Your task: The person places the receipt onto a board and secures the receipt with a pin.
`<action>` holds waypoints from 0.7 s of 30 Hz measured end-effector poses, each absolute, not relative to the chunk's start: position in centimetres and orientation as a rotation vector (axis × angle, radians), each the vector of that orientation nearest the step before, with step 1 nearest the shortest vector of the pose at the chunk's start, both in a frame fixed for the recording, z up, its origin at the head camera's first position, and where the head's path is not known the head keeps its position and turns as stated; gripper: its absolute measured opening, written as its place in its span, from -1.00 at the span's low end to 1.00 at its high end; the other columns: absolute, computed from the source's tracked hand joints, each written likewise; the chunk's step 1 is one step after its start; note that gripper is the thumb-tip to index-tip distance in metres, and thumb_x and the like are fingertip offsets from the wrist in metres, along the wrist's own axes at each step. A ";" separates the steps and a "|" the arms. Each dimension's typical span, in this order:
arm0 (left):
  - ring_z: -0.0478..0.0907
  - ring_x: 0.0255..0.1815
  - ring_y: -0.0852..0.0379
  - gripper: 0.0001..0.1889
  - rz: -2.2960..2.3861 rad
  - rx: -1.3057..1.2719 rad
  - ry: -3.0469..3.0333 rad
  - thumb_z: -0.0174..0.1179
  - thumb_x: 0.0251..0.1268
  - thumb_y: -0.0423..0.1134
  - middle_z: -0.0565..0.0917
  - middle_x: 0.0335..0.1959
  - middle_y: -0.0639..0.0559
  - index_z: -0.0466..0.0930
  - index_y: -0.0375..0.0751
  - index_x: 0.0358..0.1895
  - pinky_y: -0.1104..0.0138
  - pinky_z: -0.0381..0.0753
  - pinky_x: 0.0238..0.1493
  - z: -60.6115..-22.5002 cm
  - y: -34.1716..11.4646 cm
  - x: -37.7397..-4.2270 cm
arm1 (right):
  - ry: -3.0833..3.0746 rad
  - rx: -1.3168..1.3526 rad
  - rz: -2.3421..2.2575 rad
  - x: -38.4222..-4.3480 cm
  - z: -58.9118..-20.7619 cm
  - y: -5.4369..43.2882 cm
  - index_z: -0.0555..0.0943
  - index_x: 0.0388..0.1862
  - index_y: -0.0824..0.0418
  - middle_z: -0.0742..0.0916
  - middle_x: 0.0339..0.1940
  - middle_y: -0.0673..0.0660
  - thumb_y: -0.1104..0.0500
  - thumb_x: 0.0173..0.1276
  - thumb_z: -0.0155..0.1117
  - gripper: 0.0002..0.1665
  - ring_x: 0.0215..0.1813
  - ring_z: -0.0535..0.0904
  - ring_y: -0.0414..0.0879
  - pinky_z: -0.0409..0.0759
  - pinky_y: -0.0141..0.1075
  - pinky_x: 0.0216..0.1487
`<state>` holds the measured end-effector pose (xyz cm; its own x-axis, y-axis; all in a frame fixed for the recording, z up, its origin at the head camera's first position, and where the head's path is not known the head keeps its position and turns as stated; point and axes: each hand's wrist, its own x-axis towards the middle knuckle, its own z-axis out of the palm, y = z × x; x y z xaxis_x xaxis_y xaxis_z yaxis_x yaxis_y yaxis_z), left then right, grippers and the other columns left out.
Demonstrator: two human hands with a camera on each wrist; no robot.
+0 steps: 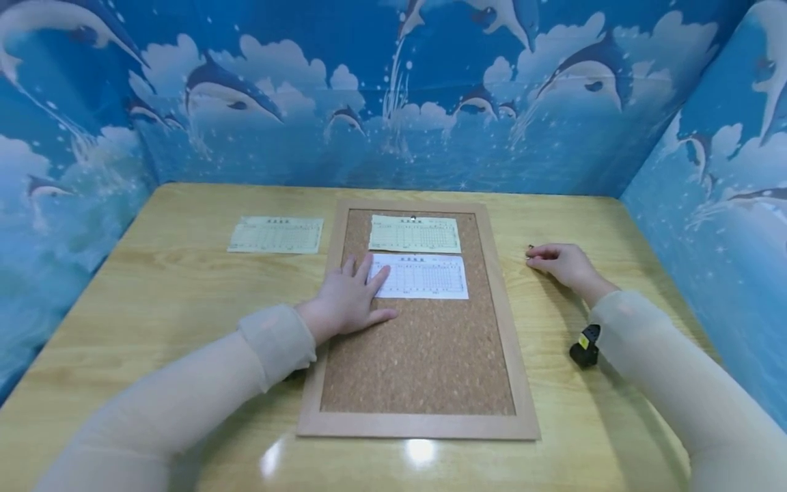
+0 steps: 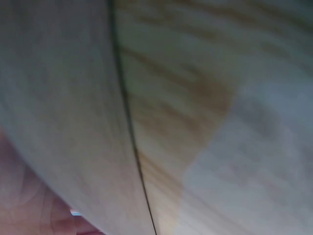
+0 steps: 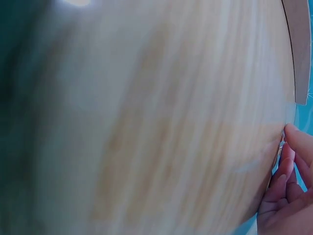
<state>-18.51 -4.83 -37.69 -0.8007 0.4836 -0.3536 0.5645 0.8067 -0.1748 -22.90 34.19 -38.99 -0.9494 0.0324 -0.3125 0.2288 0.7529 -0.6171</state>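
A cork board (image 1: 418,362) with a wooden frame lies on the table. On it are a pale green printed slip (image 1: 415,236), with a small thumbtack (image 1: 413,218) at its top edge, and a white printed slip (image 1: 424,279) just below. My left hand (image 1: 349,298), fingers spread, rests on the board and on the white slip's left end. Right of the board, my right hand (image 1: 562,263) pinches a tiny shiny thumbtack between thumb and fingertips, low over the table; the fingers largely hide it. The right wrist view shows that hand (image 3: 293,181) at its edge.
Another pale green slip (image 1: 276,235) lies on the table left of the board. The wooden table (image 1: 154,314) is bordered at the back and sides by blue dolphin-print curtains (image 1: 381,137). A black device (image 1: 585,346) sits at my right wrist.
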 end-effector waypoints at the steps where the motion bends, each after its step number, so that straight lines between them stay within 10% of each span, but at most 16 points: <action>1: -0.04 0.39 -0.37 -0.07 -0.390 0.800 2.699 -0.55 0.18 0.51 -0.19 0.47 -0.30 -0.28 -0.01 0.50 -0.03 0.24 0.24 -37.7 -4.9 -18.4 | 2.669 0.202 -0.989 -22.9 -39.0 34.2 0.48 0.20 0.29 0.43 0.27 0.35 0.04 0.39 0.14 -0.50 0.30 0.26 0.23 0.20 0.06 0.27; 21: -0.01 0.39 -0.36 -0.07 -0.391 0.800 2.716 -0.54 0.19 0.51 -0.17 0.47 -0.30 -0.28 -0.01 0.50 -0.03 0.28 0.22 -37.9 -4.8 -18.5 | 2.707 0.224 -0.967 -22.8 -39.1 34.0 0.50 0.15 0.32 0.47 0.22 0.37 -0.08 0.37 0.14 -0.43 0.27 0.29 0.24 0.24 0.06 0.24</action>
<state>-18.46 -4.85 -37.92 -0.8067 0.4831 -0.3404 0.5594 0.8099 -0.1765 -22.76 34.02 -39.13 -0.9551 0.0578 -0.2905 0.2288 0.7668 -0.5998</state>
